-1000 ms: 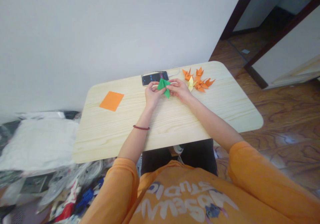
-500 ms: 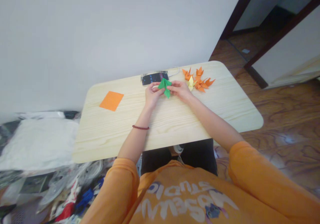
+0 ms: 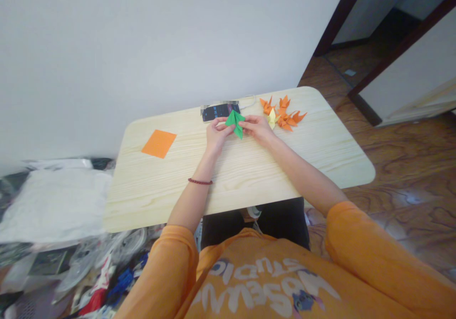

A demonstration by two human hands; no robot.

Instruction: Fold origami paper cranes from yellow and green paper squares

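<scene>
A folded piece of green origami paper (image 3: pixel 235 123) is pinched between my left hand (image 3: pixel 217 135) and my right hand (image 3: pixel 258 129), its point toward me. Both hands rest close together on the pale wooden table (image 3: pixel 256 176). Just beyond my left hand lies a black smartphone (image 3: pixel 220 112), partly behind the green paper. Past my right hand stands a cluster of orange paper cranes (image 3: pixel 284 114) with a pale yellow crane (image 3: pixel 272 118) among them. A flat orange paper square (image 3: pixel 159 144) lies far left of my hands.
A white cable (image 3: pixel 251 101) runs from the phone along the table's back edge, which meets a white wall (image 3: pixel 142 48). Past the table's left end lie a white cloth (image 3: pixel 53 205) and plastic bags (image 3: pixel 96 262). A doorway (image 3: pixel 342 38) and wooden floor (image 3: pixel 402 152) lie to the right.
The green paper has shifted slightly to the right and looks a little narrower between my fingers. My hands have barely moved.
</scene>
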